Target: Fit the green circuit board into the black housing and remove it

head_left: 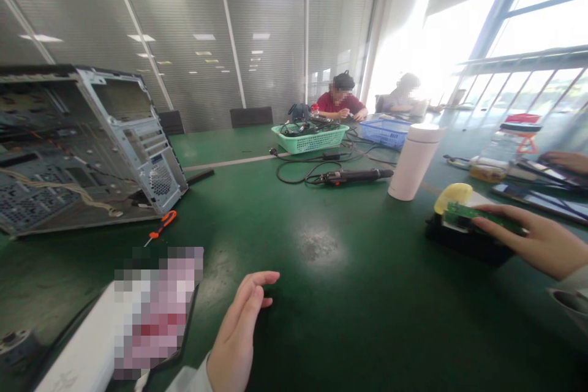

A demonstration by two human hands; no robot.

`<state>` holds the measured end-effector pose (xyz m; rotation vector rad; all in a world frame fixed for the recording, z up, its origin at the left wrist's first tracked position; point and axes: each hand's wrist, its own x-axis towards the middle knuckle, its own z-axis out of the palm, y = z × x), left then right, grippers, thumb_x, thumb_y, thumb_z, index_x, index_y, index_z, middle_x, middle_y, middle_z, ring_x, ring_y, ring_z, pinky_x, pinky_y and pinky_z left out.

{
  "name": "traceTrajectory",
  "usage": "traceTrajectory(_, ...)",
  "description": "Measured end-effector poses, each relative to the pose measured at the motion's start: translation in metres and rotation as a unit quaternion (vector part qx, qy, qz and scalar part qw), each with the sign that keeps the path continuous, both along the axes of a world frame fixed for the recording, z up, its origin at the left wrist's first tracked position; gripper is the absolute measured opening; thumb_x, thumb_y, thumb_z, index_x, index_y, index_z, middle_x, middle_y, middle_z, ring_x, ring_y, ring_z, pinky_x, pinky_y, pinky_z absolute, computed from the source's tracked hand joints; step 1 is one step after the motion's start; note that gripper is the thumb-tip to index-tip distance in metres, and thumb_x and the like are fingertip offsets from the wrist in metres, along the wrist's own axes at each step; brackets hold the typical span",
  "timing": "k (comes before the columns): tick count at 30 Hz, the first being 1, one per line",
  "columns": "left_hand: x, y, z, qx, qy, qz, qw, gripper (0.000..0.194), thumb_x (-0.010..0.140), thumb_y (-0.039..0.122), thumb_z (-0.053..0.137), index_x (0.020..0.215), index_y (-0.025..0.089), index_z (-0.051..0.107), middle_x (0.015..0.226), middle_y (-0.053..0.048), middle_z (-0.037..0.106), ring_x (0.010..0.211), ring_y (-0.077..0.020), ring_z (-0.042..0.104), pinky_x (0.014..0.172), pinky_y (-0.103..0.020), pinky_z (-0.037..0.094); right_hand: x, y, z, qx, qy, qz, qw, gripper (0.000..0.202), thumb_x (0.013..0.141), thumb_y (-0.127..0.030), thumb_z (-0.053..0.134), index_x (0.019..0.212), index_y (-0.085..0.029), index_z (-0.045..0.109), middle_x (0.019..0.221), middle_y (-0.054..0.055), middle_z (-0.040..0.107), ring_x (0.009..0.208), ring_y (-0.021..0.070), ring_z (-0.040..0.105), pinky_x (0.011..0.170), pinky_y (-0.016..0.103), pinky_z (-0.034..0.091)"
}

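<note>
My left hand [239, 334] hovers over the green table [321, 294] near its front edge, fingers apart and holding nothing. My right hand [535, 239] reaches in from the right and grips a narrow green circuit board [463, 212]. The board lies on top of a black box [463, 242] with a yellow piece [452, 196] behind it. To the left of my left hand lies a white object with a blurred patch [147, 312].
An open computer case [82, 147] lies on its side at the left, an orange screwdriver [162, 223] beside it. A white bottle [416, 160], a black power tool [353, 176] with cable, a green basket [310, 136] and a blue basket [384, 131] stand further back. Two people sit at the far end. Another person's hand [567, 161] rests at right.
</note>
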<state>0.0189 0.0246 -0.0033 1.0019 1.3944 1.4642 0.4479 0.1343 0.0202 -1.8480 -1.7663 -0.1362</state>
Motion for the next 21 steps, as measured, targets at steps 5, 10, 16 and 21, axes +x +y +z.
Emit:
traceTrajectory(5, 0.002, -0.003, 0.000, -0.001, 0.005, 0.011, 1.000, 0.028, 0.081, 0.044, 0.059, 0.090, 0.022, 0.074, 0.106, -0.009, 0.069, 0.104, -0.0293, 0.059, 0.080, -0.032, 0.049, 0.000, 0.004, 0.008, -0.076, 0.052, 0.011, 0.996, 0.062, 0.076, -0.064, 0.044, 0.113, -0.016, 0.059, 0.112, 0.015, 0.062, 0.083, 0.0223, 0.058, 0.074, 0.037, 0.043)
traceTrajectory(10, 0.002, -0.004, 0.000, -0.006, 0.066, -0.002, 0.998, 0.033, 0.085, 0.046, 0.050, 0.095, 0.023, 0.071, 0.108, -0.006, 0.069, 0.103, -0.0274, 0.059, 0.083, -0.035, 0.048, 0.012, 0.021, 0.010, -0.123, 0.073, -0.024, 0.989, 0.080, 0.052, -0.073, 0.043, 0.107, -0.018, 0.062, 0.111, 0.012, 0.064, 0.088, 0.0284, 0.061, 0.081, 0.042, 0.047)
traceTrajectory(16, 0.002, -0.005, -0.001, -0.010, 0.100, -0.015, 0.995, 0.035, 0.090, 0.045, 0.042, 0.098, 0.023, 0.068, 0.112, -0.006, 0.067, 0.103, -0.0264, 0.059, 0.086, -0.036, 0.046, 0.014, 0.030, -0.002, -0.132, 0.056, -0.026, 0.989, 0.077, 0.048, -0.071, 0.046, 0.100, -0.018, 0.065, 0.107, 0.014, 0.066, 0.101, 0.0328, 0.061, 0.090, 0.044, 0.046)
traceTrajectory(21, 0.003, -0.005, -0.001, 0.012, 0.100, -0.012, 0.995, 0.035, 0.090, 0.045, 0.042, 0.096, 0.023, 0.068, 0.108, -0.006, 0.068, 0.104, -0.0263, 0.059, 0.083, -0.035, 0.047, 0.023, 0.024, -0.012, -0.102, 0.026, -0.017, 0.994, 0.070, 0.055, -0.068, 0.045, 0.097, -0.018, 0.068, 0.106, 0.014, 0.068, 0.096, 0.0293, 0.065, 0.084, 0.039, 0.050)
